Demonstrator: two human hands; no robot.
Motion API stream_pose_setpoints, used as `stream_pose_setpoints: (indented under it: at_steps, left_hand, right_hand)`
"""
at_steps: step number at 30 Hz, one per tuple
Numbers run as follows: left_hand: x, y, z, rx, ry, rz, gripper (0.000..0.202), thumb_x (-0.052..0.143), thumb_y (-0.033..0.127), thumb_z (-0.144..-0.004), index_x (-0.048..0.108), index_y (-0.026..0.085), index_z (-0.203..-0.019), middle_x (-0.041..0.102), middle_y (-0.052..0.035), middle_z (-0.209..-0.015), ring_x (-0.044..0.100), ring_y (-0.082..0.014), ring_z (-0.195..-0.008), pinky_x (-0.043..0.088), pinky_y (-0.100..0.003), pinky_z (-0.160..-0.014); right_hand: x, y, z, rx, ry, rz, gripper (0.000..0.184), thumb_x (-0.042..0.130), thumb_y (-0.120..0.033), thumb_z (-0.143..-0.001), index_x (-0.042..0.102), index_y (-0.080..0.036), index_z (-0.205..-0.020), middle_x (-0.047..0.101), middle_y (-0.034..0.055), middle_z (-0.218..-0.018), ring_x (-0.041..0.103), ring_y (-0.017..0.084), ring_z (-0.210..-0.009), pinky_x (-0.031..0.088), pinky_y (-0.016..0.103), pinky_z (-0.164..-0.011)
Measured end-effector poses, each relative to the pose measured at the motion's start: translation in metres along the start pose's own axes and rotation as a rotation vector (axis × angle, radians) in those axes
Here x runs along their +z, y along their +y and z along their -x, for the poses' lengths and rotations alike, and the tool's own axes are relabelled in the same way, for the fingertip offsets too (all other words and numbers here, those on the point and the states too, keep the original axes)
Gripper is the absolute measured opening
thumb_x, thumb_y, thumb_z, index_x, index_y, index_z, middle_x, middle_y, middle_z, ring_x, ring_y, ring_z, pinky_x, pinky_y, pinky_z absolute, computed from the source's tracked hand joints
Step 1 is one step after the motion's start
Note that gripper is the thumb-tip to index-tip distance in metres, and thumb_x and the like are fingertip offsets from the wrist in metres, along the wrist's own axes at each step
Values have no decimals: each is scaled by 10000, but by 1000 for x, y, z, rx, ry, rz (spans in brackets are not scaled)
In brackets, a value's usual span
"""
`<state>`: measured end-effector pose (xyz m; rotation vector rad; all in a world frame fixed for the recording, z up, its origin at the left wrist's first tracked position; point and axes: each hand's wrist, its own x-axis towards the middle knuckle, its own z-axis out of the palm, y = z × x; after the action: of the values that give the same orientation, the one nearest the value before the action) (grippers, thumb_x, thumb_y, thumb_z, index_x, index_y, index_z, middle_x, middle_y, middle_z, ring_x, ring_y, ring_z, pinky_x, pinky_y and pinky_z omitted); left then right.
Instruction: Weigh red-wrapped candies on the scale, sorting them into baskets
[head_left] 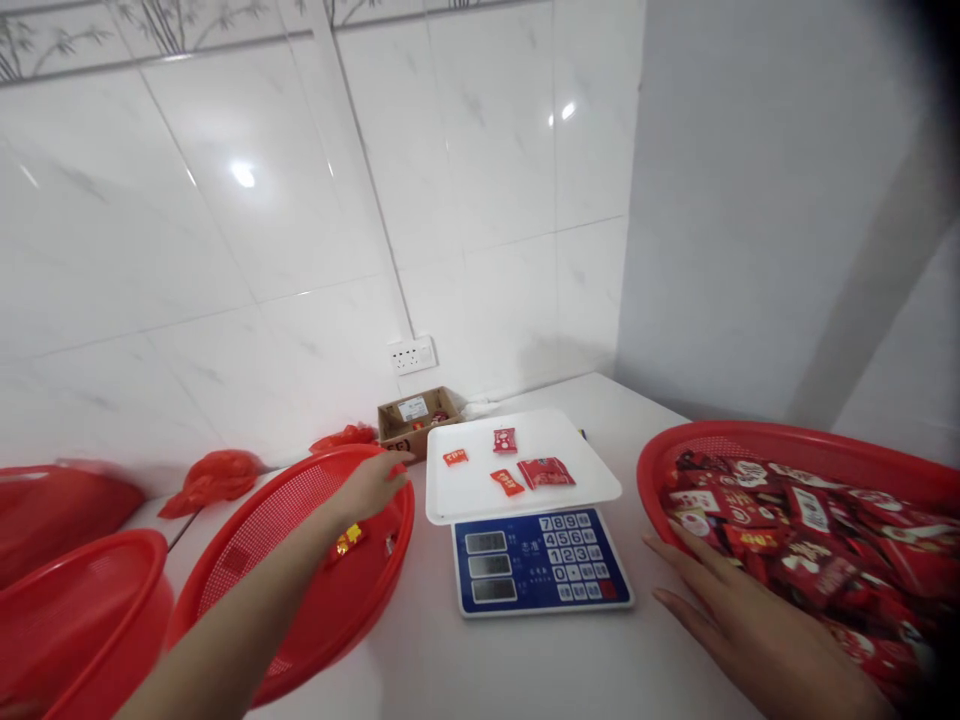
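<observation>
My left hand (373, 488) hovers over the right rim of a red plastic basket (247, 500), its fingers loosely stretched toward the scale and nothing visible in them. Inside that basket lies a yellow-and-red packet (348, 540). At the near left side of a second red basket (652, 470), full of red snack packets (817, 560), my right hand (739, 605) rests with fingers spread and holds nothing. Between the hands stands a blue digital scale (529, 610). Its white tray (465, 500) bears several red packets, a larger one (546, 472) among them.
A small cardboard box (397, 437) with a few packets stands behind the tray, below a wall socket (412, 355). Red plastic bags (219, 478) lie along the wall at the left. Another red basket (90, 600) stands at the far left on the white table (450, 670).
</observation>
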<state>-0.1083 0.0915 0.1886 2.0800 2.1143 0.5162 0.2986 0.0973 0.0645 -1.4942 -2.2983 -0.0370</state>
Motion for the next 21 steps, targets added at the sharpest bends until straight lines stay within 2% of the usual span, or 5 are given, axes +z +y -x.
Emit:
stream_pose_setpoints:
  at_steps: [4, 8, 12, 17, 21]
  left_hand:
    - [44, 31, -38, 155, -109, -84, 315, 501, 286, -863, 509, 191, -1163, 526, -85, -1225, 520, -220, -1082, 419, -458, -913]
    - [70, 48, -65, 159, -153, -192, 310, 517, 297, -854, 515, 172, -1138, 534, -83, -1182, 547, -217, -1016, 460, -443, -850]
    - [77, 66, -70, 167, -169, -254, 297, 521, 299, -850, 523, 162, -1113, 541, -80, -1154, 552, -214, -994, 468, -434, -828]
    - [78, 89, -61, 324, -301, -203, 298, 515, 302, -852, 515, 177, -1122, 542, -74, -1139, 570, -185, -919, 485, -392, -786]
    - [80, 94, -58, 408, -343, -174, 251, 529, 288, -843, 545, 175, -1067, 533, -72, -1157, 566, -174, -911, 481, -379, -789]
  right_hand:
    - [-10, -5, -2, 26, -28, -2, 496, 377, -494, -817, 554, -237, -1202, 448, 115, -1338, 544, 305, -1088, 523, 424, -769]
    - [-19, -12, -3, 54, -53, -6, 478, 380, -460, -816, 546, -251, -1212, 458, 100, -1333, 554, 295, -1077, 527, 418, -760]
    - [-20, -15, -3, 53, -27, -8, 451, 395, -444, -815, 561, -263, -1193, 479, 89, -1318, 570, 296, -1054, 533, 415, -743]
    - [-17, -13, -2, 28, -19, 28, 457, 388, -441, -819, 561, -250, -1197, 477, 103, -1318, 552, 304, -1077, 526, 425, -755]
    - [-20, -15, -3, 25, -27, 28, 455, 389, -428, -818, 567, -239, -1192, 489, 115, -1305, 565, 301, -1060, 529, 419, -748]
